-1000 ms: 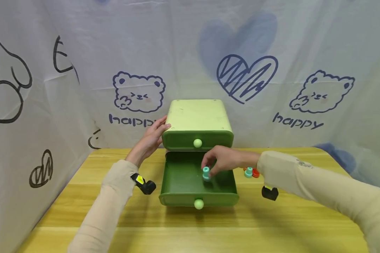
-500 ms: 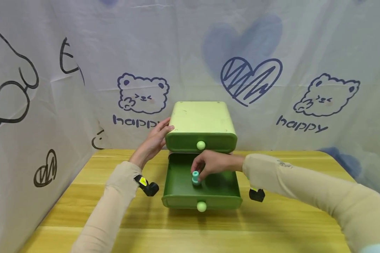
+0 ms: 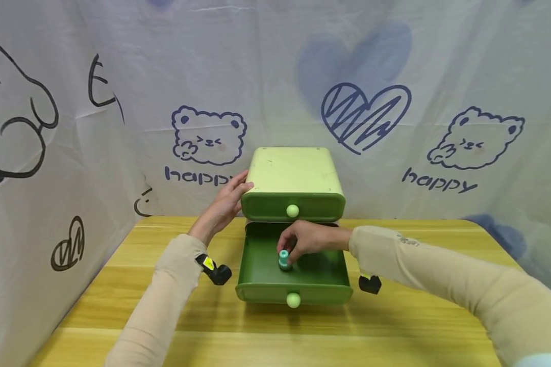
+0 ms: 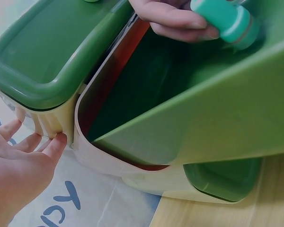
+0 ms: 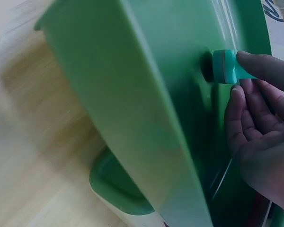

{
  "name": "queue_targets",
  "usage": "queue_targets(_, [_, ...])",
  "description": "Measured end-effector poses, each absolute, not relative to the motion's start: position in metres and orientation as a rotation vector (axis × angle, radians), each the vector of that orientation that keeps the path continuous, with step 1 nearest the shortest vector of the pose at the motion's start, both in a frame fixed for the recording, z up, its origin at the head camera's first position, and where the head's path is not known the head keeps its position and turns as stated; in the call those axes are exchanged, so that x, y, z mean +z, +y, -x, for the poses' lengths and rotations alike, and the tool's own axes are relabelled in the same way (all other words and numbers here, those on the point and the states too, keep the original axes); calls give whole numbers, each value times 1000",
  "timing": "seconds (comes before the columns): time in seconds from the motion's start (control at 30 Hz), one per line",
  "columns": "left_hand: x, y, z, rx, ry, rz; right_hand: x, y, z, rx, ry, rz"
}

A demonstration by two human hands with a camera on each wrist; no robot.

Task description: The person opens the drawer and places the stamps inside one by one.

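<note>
In the head view my left hand rests against the left side of a small pale-yellow cabinet with green drawers. Its fingertips touch the cabinet's side wall in the left wrist view. My right hand reaches into the pulled-out lower drawer and pinches a small teal stamp between thumb and fingers. Upright in the head view, the stamp has its wide round base close over the drawer floor. The upper drawer, with a round pale knob, is pushed in.
The lower drawer's front, with a pale knob, juts out over the wooden table. A white curtain with printed bears and hearts stands behind the cabinet.
My right hand has carried the stamp leftward and down inside the lower drawer. The teal and red pieces seen on the table at the right are now hidden behind my right arm. My left hand stays put.
</note>
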State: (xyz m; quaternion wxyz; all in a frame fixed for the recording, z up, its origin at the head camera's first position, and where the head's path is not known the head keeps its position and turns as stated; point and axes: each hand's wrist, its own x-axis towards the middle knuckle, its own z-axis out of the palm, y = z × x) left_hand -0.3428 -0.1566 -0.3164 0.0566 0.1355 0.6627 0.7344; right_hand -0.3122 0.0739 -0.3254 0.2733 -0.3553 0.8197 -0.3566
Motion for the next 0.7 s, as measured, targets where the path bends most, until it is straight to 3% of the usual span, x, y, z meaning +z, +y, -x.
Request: queue_targets(0.7, [-317,-156,341,2236,2002,-419,-328,73,308,-1033,2263,921])
